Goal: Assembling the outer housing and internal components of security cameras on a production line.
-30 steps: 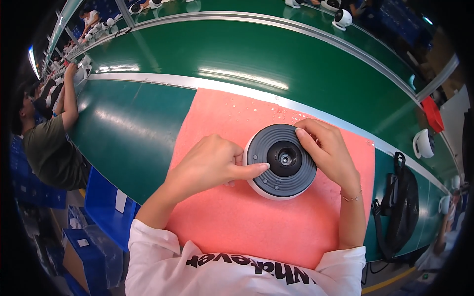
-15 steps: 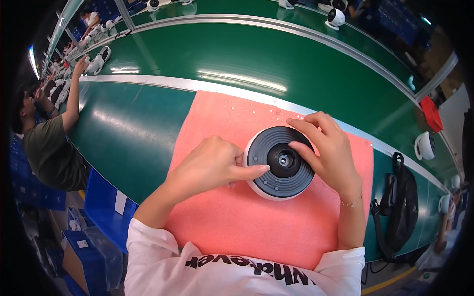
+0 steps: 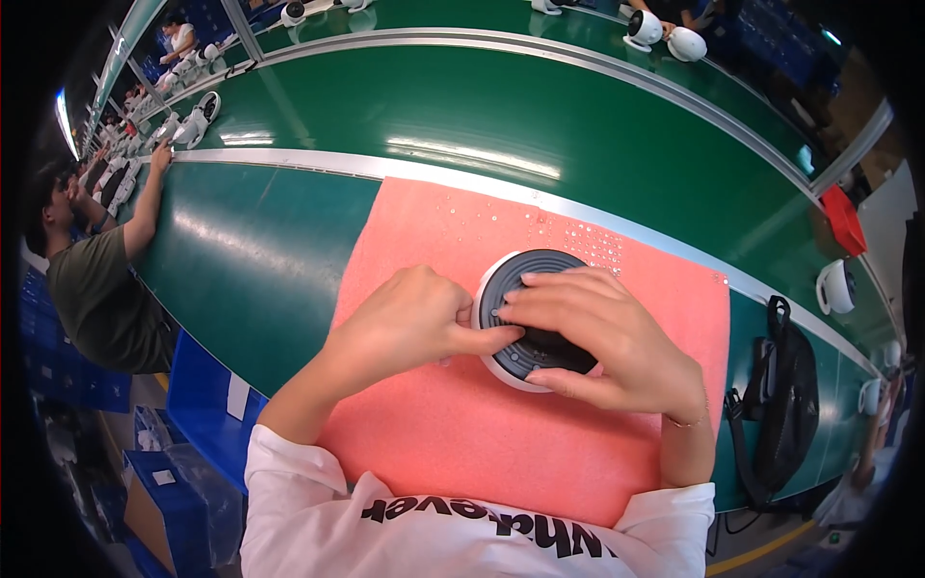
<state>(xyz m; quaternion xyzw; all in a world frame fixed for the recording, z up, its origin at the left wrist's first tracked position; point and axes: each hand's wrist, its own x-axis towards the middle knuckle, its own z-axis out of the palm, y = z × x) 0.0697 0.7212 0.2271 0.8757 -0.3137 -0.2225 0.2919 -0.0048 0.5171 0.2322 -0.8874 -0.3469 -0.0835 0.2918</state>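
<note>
Your left fingers (image 3: 488, 339) clamp the round device (image 3: 551, 354) by its rim, thumb over its face; your right fingers (image 3: 568, 308), half-spread, span that face. The device sits between them, above the pink mat (image 3: 434, 424).

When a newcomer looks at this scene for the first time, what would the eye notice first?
Probably the bright pink mat spread on the green table, with tiny clear pieces dotted along its far side. Near its middle is a round grey ringed device, the left hand at its left edge and the right hand spread over it.
</note>
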